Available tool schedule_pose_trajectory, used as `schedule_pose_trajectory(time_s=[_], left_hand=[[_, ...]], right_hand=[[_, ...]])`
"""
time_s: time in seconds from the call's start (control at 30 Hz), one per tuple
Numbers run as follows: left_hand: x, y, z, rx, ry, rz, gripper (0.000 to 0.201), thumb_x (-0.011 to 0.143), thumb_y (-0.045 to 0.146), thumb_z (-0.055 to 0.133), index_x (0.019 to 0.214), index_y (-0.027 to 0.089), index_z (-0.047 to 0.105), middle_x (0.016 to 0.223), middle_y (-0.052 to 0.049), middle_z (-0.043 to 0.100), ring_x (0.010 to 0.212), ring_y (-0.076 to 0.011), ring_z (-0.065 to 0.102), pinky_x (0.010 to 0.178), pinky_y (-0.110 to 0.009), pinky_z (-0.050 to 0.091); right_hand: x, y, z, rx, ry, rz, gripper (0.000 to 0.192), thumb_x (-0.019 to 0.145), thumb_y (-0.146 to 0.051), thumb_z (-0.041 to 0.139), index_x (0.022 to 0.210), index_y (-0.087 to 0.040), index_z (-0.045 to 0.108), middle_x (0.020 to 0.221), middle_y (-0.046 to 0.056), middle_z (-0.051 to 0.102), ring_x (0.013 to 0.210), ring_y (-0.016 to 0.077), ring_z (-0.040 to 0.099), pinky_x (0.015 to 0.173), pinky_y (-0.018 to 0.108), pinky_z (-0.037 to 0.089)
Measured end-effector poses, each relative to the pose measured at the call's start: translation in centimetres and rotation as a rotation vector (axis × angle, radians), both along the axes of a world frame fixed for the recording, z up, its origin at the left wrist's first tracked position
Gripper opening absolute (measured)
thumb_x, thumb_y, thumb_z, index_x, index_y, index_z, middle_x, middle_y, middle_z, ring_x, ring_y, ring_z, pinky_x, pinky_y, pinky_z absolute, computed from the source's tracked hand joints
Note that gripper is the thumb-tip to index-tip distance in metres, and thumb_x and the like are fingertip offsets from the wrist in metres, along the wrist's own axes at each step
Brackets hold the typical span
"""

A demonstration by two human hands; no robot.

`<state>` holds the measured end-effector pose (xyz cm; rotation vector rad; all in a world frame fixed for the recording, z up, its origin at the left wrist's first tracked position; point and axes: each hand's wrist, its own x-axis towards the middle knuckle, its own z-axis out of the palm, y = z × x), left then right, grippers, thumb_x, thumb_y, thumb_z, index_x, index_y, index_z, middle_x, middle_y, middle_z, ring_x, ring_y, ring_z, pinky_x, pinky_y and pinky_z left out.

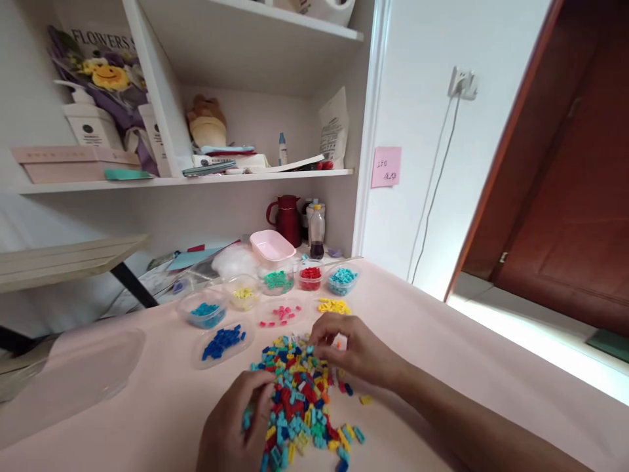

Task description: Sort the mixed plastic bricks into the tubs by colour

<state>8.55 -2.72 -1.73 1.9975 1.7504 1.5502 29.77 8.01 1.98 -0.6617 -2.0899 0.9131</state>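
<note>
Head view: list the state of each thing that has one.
toy brick pile, mixed, spread loose
left hand, curled at pile's left edge
right hand, bent over pile
clear plastic containers, open, holding sorted bricks
pink basin, open
red jug, upright
yellow-capped bottle, upright, partly filled
wall socket, plug inserted

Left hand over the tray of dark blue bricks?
No, the left hand is at the left side of the mixed brick pile, with the tray farther back.
</note>
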Motion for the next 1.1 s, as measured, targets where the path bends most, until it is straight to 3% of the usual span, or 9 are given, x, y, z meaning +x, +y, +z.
schedule_pose_trajectory(time_s=[0.1,0.17,0.2,0.4,0.6,0.7,0.87,1.0,1.1], left_hand=[[-0.6,0.3,0.2,-0.158,-0.218,0.118,0.03,0.077,0.052,0.058,0.083,0.024,0.067,0.068,0.001,0.07,0.059,-0.0162,0.068,0.055,-0.02,0.054],[-1.1,0.6,0.3,-0.237,-0.33,0.106,0.041,0.07,0.06,0.06,0.084,0.022,0.067,0.064,0.001,0.069,0.055,-0.0175,0.067,0.052,-0.022,0.055],[-1.3,0.8,0.4,-0.255,-0.379,0.098,0.045,0.068,0.063,0.06,0.085,0.021,0.067,0.063,0.0,0.069,0.054,-0.0178,0.067,0.051,-0.023,0.055],[-1.8,1.3,0.5,-0.294,-0.487,0.047,0.052,0.064,0.066,0.061,0.089,0.021,0.065,0.058,0.002,0.065,0.049,-0.0176,0.063,0.048,-0.024,0.053],[-1.0,1.1,0.4,-0.276,-0.512,0.018,0.047,0.067,0.065,0.06,0.088,0.022,0.063,0.053,0.004,0.062,0.044,-0.0163,0.06,0.045,-0.023,0.049],[-0.8,1.2,0.1,-0.226,-0.518,0.046,0.042,0.07,0.062,0.058,0.085,0.023,0.063,0.052,0.004,0.06,0.043,-0.0146,0.057,0.043,-0.022,0.047],[-1.6,1.5,0.1,-0.36,-0.458,-0.034,0.041,0.071,0.061,0.058,0.086,0.023,0.063,0.055,0.003,0.062,0.047,-0.0158,0.059,0.046,-0.022,0.047],[-1.6,1.4,0.3,-0.365,-0.469,-0.04,0.038,0.074,0.057,0.057,0.089,0.022,0.061,0.054,0.004,0.061,0.046,-0.015,0.058,0.048,-0.022,0.047],[-1.1,1.3,0.4,-0.328,-0.494,0.002,0.034,0.074,0.053,0.058,0.089,0.022,0.06,0.054,0.005,0.06,0.046,-0.0144,0.057,0.046,-0.021,0.046]], right_hand=[[2.8,3.6,-0.2,-0.116,0.193,-0.258,0.016,0.074,-0.032,0.069,0.082,-0.018,0.069,0.083,0.004,0.066,0.074,0.0163,0.059,0.069,0.029,0.047],[4.6,5.8,-0.8,-0.309,0.358,-0.42,0.026,0.066,-0.037,0.075,0.081,-0.016,0.069,0.073,0.003,0.065,0.07,0.017,0.059,0.066,0.029,0.047],[5.3,6.7,-1.3,-0.33,0.395,-0.475,0.03,0.065,-0.04,0.075,0.082,-0.016,0.069,0.073,0.003,0.065,0.069,0.0171,0.059,0.065,0.029,0.047],[7.3,9.3,-4.0,-0.387,0.539,-0.663,0.044,0.061,-0.053,0.072,0.082,-0.015,0.064,0.074,0.006,0.064,0.069,0.0189,0.062,0.061,0.031,0.049],[6.4,11.1,-2.9,-0.347,0.53,-0.803,0.037,0.064,-0.049,0.067,0.082,-0.017,0.062,0.072,0.005,0.062,0.063,0.0177,0.06,0.055,0.03,0.047],[5.4,12.3,-1.7,-0.281,0.472,-0.824,0.032,0.063,-0.044,0.067,0.081,-0.017,0.064,0.071,0.003,0.062,0.06,0.0165,0.058,0.055,0.029,0.045],[4.0,13.0,-0.2,-0.237,0.393,-0.786,0.029,0.065,-0.038,0.063,0.087,-0.019,0.068,0.075,0.002,0.063,0.059,0.0145,0.056,0.055,0.027,0.042],[3.4,10.8,0.2,-0.291,0.405,-0.706,0.039,0.074,-0.039,0.054,0.103,-0.015,0.064,0.08,0.004,0.062,0.06,0.0131,0.056,0.053,0.026,0.042],[3.5,7.8,-0.2,-0.361,0.383,-0.562,0.039,0.077,-0.042,0.055,0.102,-0.014,0.064,0.071,0.001,0.058,0.053,0.0102,0.052,0.048,0.023,0.038]])
